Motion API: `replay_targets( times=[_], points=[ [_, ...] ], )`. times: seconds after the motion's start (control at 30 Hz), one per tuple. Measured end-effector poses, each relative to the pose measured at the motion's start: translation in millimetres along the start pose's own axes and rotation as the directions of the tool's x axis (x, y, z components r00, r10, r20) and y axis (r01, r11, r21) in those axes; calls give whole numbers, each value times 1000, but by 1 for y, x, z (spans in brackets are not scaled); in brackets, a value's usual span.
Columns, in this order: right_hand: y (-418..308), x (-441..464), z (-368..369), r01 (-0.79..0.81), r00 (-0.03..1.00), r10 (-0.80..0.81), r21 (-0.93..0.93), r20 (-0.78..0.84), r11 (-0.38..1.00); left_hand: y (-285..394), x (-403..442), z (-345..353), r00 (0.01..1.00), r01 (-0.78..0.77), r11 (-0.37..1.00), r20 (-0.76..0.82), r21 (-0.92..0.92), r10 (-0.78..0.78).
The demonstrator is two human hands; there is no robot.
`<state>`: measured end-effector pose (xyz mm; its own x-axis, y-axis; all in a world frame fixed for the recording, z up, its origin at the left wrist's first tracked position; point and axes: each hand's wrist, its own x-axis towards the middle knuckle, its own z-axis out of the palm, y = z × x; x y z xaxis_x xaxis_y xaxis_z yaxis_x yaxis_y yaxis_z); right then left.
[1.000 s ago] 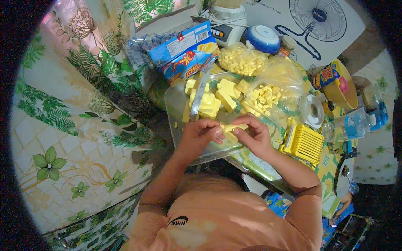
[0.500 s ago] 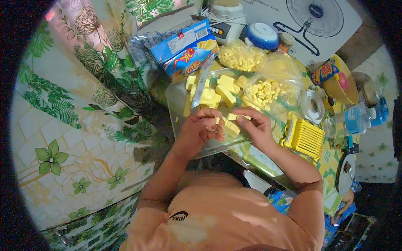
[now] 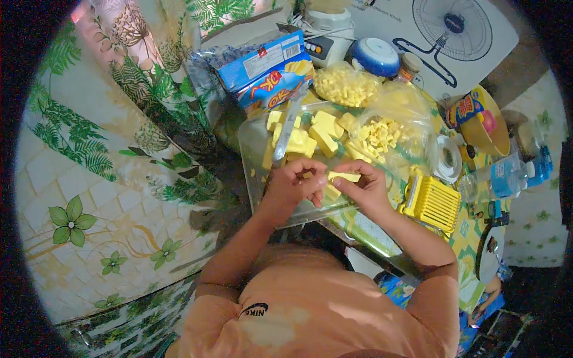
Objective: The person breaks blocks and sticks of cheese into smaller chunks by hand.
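Note:
My right hand (image 3: pixel 369 184) pinches a flat yellow stick that looks like cheese (image 3: pixel 345 178) between thumb and fingers. Close beside its left end, my left hand (image 3: pixel 296 186) has its fingers curled together; what they hold, if anything, is hard to make out. Both hands are over the near side of a clear tray (image 3: pixel 253 179). Larger yellow blocks (image 3: pixel 295 142) lie in the tray beyond them. A long metal knife blade (image 3: pixel 287 128) rests across the blocks, its lower end by my left hand. Small yellow cubes (image 3: pixel 382 136) are in an open plastic bag on the right.
Right of the tray is a yellow slotted slicer (image 3: pixel 434 201). A full bag of cubes (image 3: pixel 346 85), a blue box (image 3: pixel 268 68) and a blue bowl (image 3: pixel 375 56) stand behind. Further right are a tape roll (image 3: pixel 447 158), a bottle (image 3: pixel 507 177) and a yellow tub (image 3: pixel 498 134).
My left hand has shifted slightly right, closer to the yellow stick. My right hand has moved a little right and down, still holding the stick, which shows more fully now.

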<state>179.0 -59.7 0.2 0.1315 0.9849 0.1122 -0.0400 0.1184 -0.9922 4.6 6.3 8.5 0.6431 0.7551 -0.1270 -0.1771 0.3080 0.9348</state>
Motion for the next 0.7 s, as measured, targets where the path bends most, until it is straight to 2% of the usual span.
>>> replay_targets(
  times=[0.03, 0.13, 0.23, 0.33, 0.43, 0.53, 0.7],
  points=[
    [0, 0, 0, -2, 1000, 2, -31, 4, 1000, -1, 0, 1, 999, -35, 997, 12, 67, 34],
    [1, -2, -1, -37, 999, 38, -47, 17, 998, 4, -2, 6, 1000, -15, 990, -15, 139, 18],
    [-2, -2, -1, -73, 997, 73, 15, 17, 997, 9, -2, 5, 998, 64, 978, -7, 197, -64],
    [3, 0, -3, -27, 999, 27, -2, 40, 1000, -3, 0, 0, 999, 36, 996, 21, 76, -38],
    [2, 0, -3, -61, 997, 61, 10, 37, 998, -1, 0, -2, 997, 76, 995, 23, 64, -77],
    [1, 0, -2, -68, 997, 66, 48, 40, 997, 3, 0, 0, 988, 155, 982, 6, -106, -155],
    [1, 1, -3, -63, 998, 61, 81, 29, 995, 5, 1, -4, 976, 216, 943, 15, -253, -219]
  ],
)
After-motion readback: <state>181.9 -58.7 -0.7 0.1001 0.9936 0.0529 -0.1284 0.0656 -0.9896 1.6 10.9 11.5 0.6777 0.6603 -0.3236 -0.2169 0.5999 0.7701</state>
